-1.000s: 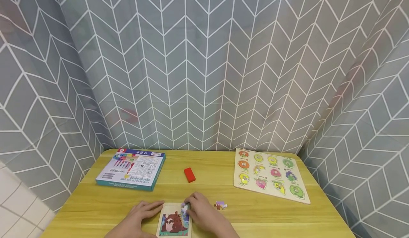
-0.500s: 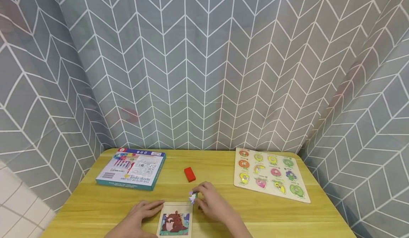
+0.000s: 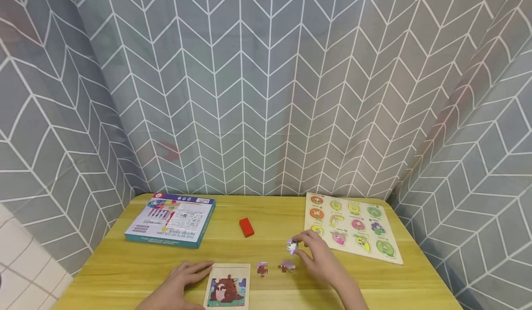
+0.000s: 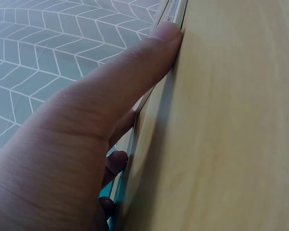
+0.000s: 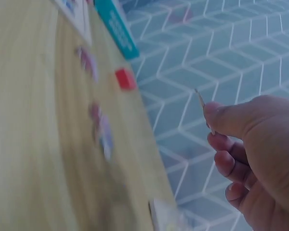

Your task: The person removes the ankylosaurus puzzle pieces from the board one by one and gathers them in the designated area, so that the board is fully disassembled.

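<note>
A small wooden jigsaw board [image 3: 229, 267] with a brown creature picture lies at the front of the table; its upper strip is bare wood. My left hand [image 3: 179, 286] rests along the board's left side, and in the left wrist view the thumb [image 4: 135, 62] touches its edge. Raised over the table to the right, my right hand [image 3: 322, 259] pinches a purple-and-white jigsaw piece [image 3: 292, 246] between thumb and fingers. The right wrist view shows this piece [image 5: 205, 111] edge-on. Two loose jigsaw pieces, one nearer [image 3: 262, 268] and one farther right [image 3: 287, 267], lie between board and right hand.
A red block [image 3: 246, 227] lies at mid-table. The flat beaded-boxes carton [image 3: 170, 220] is at the back left. A fruit-picture board [image 3: 351, 227] lies at the back right, partly behind my right hand. A grey patterned curtain [image 3: 266, 93] borders the table.
My right hand has lifted the jigsaw piece away from the board's upper right and carried it to the right. The nearer loose piece now shows in full. The left hand has stayed put.
</note>
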A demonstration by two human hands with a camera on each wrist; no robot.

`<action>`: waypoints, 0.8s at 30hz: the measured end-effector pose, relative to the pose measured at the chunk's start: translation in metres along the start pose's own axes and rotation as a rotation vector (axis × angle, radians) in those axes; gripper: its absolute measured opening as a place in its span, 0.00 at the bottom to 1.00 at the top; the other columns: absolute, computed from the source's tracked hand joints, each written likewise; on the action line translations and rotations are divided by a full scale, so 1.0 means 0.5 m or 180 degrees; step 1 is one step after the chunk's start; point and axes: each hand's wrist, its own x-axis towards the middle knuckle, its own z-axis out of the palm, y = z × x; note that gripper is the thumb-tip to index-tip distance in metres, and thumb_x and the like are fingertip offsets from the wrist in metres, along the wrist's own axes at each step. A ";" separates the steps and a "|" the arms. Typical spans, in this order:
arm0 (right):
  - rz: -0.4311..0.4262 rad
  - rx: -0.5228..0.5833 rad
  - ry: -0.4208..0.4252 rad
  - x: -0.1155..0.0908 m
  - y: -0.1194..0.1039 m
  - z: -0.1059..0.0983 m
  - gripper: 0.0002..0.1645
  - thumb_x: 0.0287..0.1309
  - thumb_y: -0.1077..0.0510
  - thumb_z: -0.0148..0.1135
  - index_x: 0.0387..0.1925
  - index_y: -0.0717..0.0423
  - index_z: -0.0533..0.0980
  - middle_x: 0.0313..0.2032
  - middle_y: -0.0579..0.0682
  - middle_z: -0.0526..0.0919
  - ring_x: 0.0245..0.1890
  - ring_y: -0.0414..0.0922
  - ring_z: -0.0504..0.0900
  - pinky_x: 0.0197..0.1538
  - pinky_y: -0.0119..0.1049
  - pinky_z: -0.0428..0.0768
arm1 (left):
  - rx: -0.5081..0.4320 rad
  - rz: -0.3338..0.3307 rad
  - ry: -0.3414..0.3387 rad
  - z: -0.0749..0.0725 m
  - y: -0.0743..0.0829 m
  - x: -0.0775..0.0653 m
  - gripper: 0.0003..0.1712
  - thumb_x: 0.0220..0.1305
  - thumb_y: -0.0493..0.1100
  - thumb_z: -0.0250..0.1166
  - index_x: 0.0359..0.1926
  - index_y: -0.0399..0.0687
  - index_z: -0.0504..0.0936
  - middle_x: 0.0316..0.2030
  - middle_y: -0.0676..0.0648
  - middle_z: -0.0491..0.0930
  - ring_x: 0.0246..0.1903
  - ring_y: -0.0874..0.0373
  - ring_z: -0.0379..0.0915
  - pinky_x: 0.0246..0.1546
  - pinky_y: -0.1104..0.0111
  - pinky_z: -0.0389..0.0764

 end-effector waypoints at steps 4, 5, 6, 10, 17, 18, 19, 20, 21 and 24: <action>0.0045 -0.0008 -0.0029 -0.031 0.039 -0.023 0.13 0.68 0.62 0.70 0.53 0.57 0.84 0.48 0.44 0.82 0.45 0.46 0.81 0.50 0.37 0.82 | 0.0019 -0.0061 -0.0007 0.000 0.001 0.002 0.54 0.53 0.69 0.80 0.77 0.58 0.74 0.76 0.56 0.70 0.54 0.69 0.60 0.51 0.64 0.70; 0.0086 -0.0018 -0.0047 -0.038 0.046 -0.026 0.13 0.68 0.62 0.70 0.53 0.56 0.84 0.48 0.44 0.82 0.45 0.46 0.81 0.50 0.37 0.83 | 0.0026 -0.0068 -0.0004 0.000 0.001 0.002 0.54 0.53 0.69 0.80 0.77 0.58 0.74 0.76 0.56 0.70 0.54 0.69 0.60 0.51 0.64 0.70; 0.0146 -0.0028 -0.0081 -0.046 0.053 -0.029 0.13 0.68 0.62 0.70 0.53 0.56 0.84 0.48 0.44 0.82 0.45 0.45 0.81 0.49 0.37 0.82 | 0.0022 -0.0079 -0.0011 0.000 0.001 0.002 0.54 0.53 0.69 0.80 0.77 0.58 0.74 0.76 0.57 0.70 0.54 0.69 0.60 0.51 0.64 0.70; 0.0345 -0.0082 -0.0247 -0.071 0.072 -0.031 0.13 0.69 0.59 0.70 0.52 0.56 0.84 0.49 0.45 0.82 0.45 0.44 0.81 0.51 0.41 0.84 | 0.0019 -0.0093 -0.0033 -0.002 0.002 0.002 0.54 0.53 0.69 0.80 0.77 0.58 0.73 0.76 0.56 0.70 0.54 0.69 0.60 0.52 0.63 0.70; 0.0413 0.0005 -0.0397 -0.090 0.100 -0.006 0.12 0.69 0.55 0.70 0.52 0.52 0.85 0.51 0.44 0.81 0.48 0.41 0.79 0.55 0.41 0.81 | 0.0139 -0.0096 -0.0048 -0.002 0.004 0.003 0.55 0.53 0.73 0.77 0.78 0.59 0.73 0.77 0.57 0.69 0.56 0.67 0.61 0.54 0.61 0.71; 0.0410 0.0037 -0.0394 -0.093 0.103 -0.002 0.12 0.70 0.54 0.70 0.52 0.51 0.85 0.51 0.43 0.80 0.48 0.40 0.78 0.54 0.39 0.81 | 0.0149 -0.0093 -0.0046 -0.001 0.004 0.003 0.55 0.52 0.73 0.77 0.78 0.59 0.73 0.77 0.57 0.69 0.56 0.67 0.61 0.54 0.61 0.71; 0.0403 0.0079 -0.0384 -0.094 0.107 0.001 0.12 0.70 0.54 0.69 0.52 0.51 0.85 0.51 0.43 0.80 0.47 0.39 0.77 0.52 0.37 0.80 | 0.0159 -0.0082 -0.0044 -0.001 0.004 0.004 0.56 0.52 0.74 0.77 0.78 0.59 0.73 0.77 0.57 0.69 0.56 0.67 0.62 0.54 0.61 0.71; 0.0397 0.0123 -0.0373 -0.095 0.110 0.004 0.12 0.70 0.54 0.69 0.52 0.51 0.85 0.50 0.43 0.80 0.47 0.37 0.76 0.51 0.36 0.80 | 0.0166 -0.0073 -0.0039 -0.001 0.005 0.005 0.56 0.52 0.74 0.77 0.78 0.59 0.73 0.77 0.57 0.69 0.56 0.67 0.62 0.54 0.61 0.71; 0.0382 0.0167 -0.0355 -0.097 0.113 0.008 0.12 0.70 0.54 0.69 0.52 0.51 0.85 0.49 0.43 0.79 0.46 0.36 0.75 0.49 0.34 0.79 | 0.0165 -0.0056 -0.0029 -0.001 0.004 0.005 0.56 0.52 0.73 0.77 0.78 0.58 0.73 0.77 0.57 0.69 0.56 0.67 0.62 0.54 0.61 0.71; 0.0323 0.0225 -0.0279 -0.099 0.119 0.016 0.12 0.71 0.54 0.69 0.52 0.51 0.85 0.49 0.42 0.79 0.45 0.35 0.74 0.48 0.33 0.78 | 0.0094 -0.0083 -0.0041 -0.003 0.006 0.004 0.55 0.52 0.71 0.79 0.77 0.58 0.73 0.76 0.56 0.70 0.56 0.68 0.61 0.53 0.62 0.71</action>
